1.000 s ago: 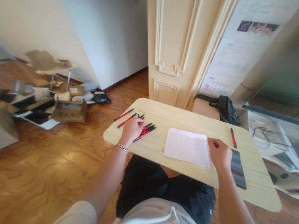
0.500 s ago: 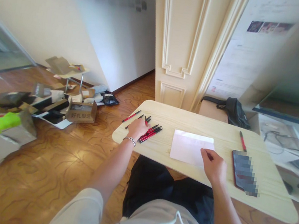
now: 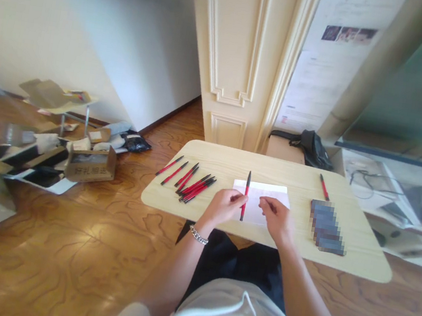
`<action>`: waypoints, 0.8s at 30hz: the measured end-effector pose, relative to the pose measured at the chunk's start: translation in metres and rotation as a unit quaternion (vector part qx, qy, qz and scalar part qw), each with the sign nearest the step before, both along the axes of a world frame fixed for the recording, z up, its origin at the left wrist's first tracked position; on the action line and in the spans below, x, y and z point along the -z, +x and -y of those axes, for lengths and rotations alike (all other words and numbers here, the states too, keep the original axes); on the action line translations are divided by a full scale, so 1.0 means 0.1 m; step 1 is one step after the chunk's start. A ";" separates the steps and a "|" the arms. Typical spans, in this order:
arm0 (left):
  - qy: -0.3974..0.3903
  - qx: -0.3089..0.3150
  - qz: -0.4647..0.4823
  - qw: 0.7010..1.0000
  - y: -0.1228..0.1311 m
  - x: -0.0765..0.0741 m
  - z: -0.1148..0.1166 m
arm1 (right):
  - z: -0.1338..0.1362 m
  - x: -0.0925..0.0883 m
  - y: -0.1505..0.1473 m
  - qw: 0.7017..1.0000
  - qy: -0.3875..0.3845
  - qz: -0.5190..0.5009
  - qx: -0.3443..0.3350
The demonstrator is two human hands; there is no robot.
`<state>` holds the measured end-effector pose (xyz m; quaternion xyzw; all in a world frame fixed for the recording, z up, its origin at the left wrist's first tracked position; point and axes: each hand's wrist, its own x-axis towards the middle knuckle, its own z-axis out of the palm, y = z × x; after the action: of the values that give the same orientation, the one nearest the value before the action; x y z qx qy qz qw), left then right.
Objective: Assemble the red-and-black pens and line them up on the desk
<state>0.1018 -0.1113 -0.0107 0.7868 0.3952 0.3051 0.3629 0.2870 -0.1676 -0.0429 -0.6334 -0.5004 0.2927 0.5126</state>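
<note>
Between its thumb and fingers my left hand (image 3: 225, 207) pinches a red and black pen (image 3: 242, 214), dark tip pointing away from me, above the white paper (image 3: 245, 186). Facing it from the right, my right hand (image 3: 277, 216) is curled with fingertips together over the paper's right part; nothing shows in it, and it is apart from the pen. Several similar pens (image 3: 197, 189) lie on the left of the table, some bunched, others spread out. Another red pen (image 3: 324, 186) lies at the right, beyond a phone-like dark slab (image 3: 326, 227) blurred by pixelation.
The pale wooden table (image 3: 273, 169) has rounded corners and stands before me. Cardboard boxes (image 3: 90, 164) and packages litter the floor at left. A black bag (image 3: 312, 148) rests behind the table. To the right stands a white cabinet (image 3: 401, 241) with cables and devices.
My left hand has come from the pens on the left to the paper, now with a pen in it. My right hand stays over the paper's right side. The view has shifted right.
</note>
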 end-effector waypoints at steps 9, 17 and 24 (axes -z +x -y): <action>-0.051 0.056 0.007 0.997 0.40 0.19 0.25 | 0.07 0.04 0.09 0.995 -0.027 -0.091 -0.024; -0.009 0.033 -0.030 0.999 0.35 0.22 0.17 | -0.20 0.01 0.21 0.995 -0.091 0.024 -0.018; 0.057 -0.047 -0.114 0.991 0.23 0.39 0.06 | -0.32 -0.02 0.13 0.938 -0.152 0.310 0.002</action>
<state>0.1251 -0.1173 -0.0500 0.8165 0.4525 0.2518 0.2554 0.2999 -0.1352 -0.0405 -0.7644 -0.5825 0.1534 0.2299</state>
